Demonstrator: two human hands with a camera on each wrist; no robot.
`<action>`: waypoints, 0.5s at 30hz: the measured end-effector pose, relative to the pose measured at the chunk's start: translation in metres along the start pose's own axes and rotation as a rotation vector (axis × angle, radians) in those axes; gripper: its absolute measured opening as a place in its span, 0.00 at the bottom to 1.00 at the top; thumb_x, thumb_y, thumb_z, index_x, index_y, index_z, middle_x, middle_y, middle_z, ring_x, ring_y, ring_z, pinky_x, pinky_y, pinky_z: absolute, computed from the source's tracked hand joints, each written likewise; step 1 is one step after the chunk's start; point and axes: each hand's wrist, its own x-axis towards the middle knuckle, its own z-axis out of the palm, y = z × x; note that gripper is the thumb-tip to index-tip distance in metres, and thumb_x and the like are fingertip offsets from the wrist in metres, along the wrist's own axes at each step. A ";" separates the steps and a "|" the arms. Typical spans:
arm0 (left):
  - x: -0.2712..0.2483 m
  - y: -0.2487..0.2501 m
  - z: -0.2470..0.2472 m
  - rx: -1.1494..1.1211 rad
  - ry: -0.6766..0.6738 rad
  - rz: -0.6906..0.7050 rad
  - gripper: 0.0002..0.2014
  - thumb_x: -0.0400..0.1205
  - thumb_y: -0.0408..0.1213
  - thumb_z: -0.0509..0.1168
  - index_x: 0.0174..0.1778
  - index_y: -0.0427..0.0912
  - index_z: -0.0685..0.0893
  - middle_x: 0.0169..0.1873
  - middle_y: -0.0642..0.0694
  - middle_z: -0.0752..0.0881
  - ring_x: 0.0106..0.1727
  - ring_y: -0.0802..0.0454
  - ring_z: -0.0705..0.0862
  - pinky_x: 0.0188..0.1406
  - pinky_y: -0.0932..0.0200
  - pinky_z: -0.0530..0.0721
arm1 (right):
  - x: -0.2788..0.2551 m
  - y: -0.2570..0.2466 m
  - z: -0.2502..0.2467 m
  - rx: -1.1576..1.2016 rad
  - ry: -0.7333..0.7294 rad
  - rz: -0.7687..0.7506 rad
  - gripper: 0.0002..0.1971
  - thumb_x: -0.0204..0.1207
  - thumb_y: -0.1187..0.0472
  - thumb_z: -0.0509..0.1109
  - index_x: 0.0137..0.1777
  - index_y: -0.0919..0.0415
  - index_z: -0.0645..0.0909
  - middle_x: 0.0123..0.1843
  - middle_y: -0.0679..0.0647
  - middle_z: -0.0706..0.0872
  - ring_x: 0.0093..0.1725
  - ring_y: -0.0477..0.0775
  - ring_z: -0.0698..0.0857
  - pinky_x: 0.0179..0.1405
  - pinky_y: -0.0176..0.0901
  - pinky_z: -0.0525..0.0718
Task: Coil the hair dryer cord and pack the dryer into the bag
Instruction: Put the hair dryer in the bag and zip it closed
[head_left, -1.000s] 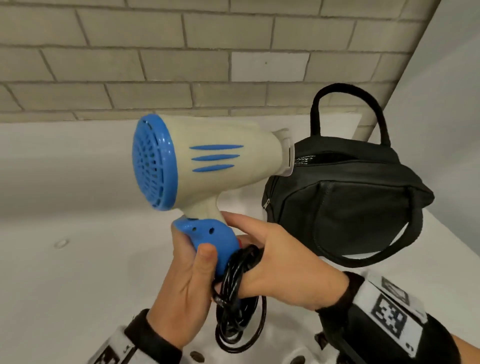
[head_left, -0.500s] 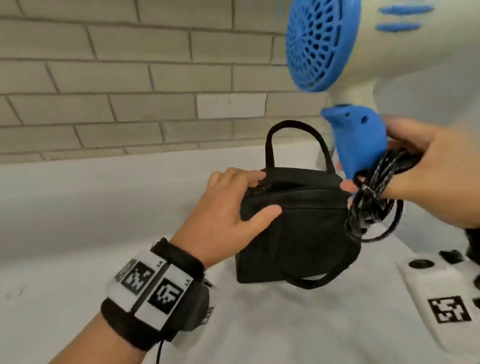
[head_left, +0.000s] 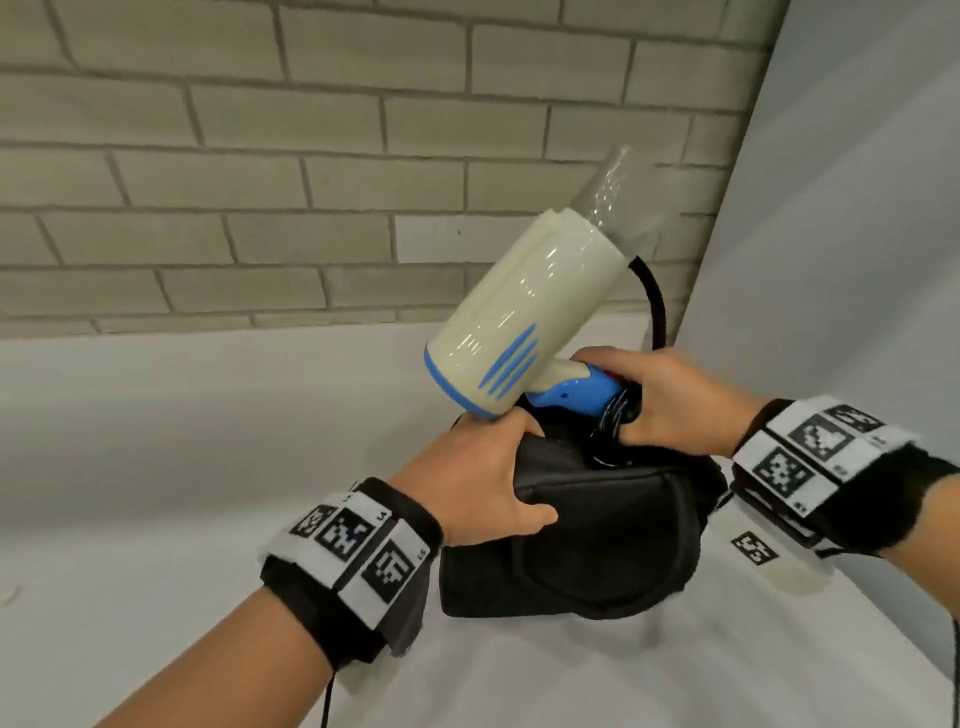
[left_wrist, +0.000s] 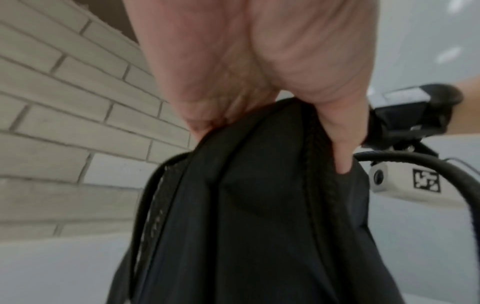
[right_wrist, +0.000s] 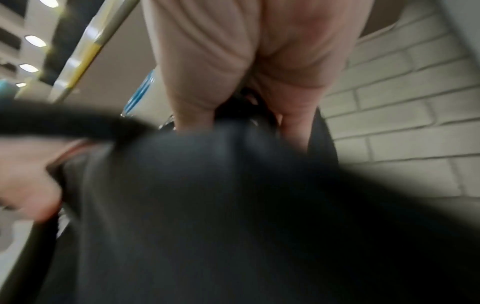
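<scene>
1. The left hand (head_left: 475, 483) is gripping the top edge of the black bag (head_left: 597, 545), just below the middle of the head frame; its fingers are curling over the rim while the thumb is pressing on the near face of the fabric.
2. In the left wrist view, the same left hand (left_wrist: 259, 61) is filling the top of the frame, with its thumb (left_wrist: 340, 148) lying against the bag (left_wrist: 259, 226) below it.
3. The right hand (head_left: 675, 400) is clasping the blue handle (head_left: 576, 397) of the hair dryer (head_left: 519, 322) at centre right of the head frame, with the fingers wrapping round the handle and the bundled black cord (head_left: 615, 415) together.
4. The hair dryer is hanging tilted directly above the bag's top opening: its cream barrel is pointing toward the upper right, and its blue-rimmed rear end is sitting just beside the left hand's fingers.
5. The coiled cord is dipping toward the bag's opening beneath the right hand; whether it is already inside cannot be told.
6. The bag is standing on the white table (head_left: 156, 597), with one black strap (head_left: 655, 306) arching up behind the dryer, in front of the brick wall (head_left: 260, 182).
7. The right wrist view is blurring heavily: the right hand (right_wrist: 246, 61) is showing at the top centre, above the dark bag (right_wrist: 233, 226).
8. Both wrists are wearing black bands with printed markers.
</scene>
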 end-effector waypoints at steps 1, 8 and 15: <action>-0.004 0.000 0.003 -0.011 0.026 0.012 0.25 0.70 0.50 0.70 0.60 0.50 0.69 0.48 0.54 0.69 0.49 0.59 0.68 0.48 0.68 0.69 | 0.001 0.002 0.003 -0.019 -0.029 -0.012 0.35 0.61 0.69 0.73 0.70 0.50 0.70 0.51 0.53 0.87 0.44 0.47 0.82 0.42 0.26 0.76; -0.022 -0.004 0.024 -0.041 0.340 0.048 0.16 0.67 0.48 0.67 0.47 0.58 0.70 0.39 0.58 0.79 0.40 0.63 0.72 0.42 0.80 0.72 | 0.002 0.031 0.016 -0.089 -0.247 -0.033 0.30 0.67 0.61 0.73 0.69 0.47 0.69 0.61 0.53 0.84 0.57 0.52 0.83 0.58 0.47 0.81; -0.008 0.017 0.031 0.004 0.482 0.056 0.14 0.67 0.51 0.62 0.45 0.54 0.70 0.36 0.54 0.81 0.41 0.61 0.70 0.39 0.70 0.68 | 0.012 0.038 0.043 -0.220 -0.675 -0.147 0.17 0.80 0.56 0.58 0.69 0.54 0.70 0.68 0.57 0.78 0.62 0.46 0.76 0.63 0.34 0.72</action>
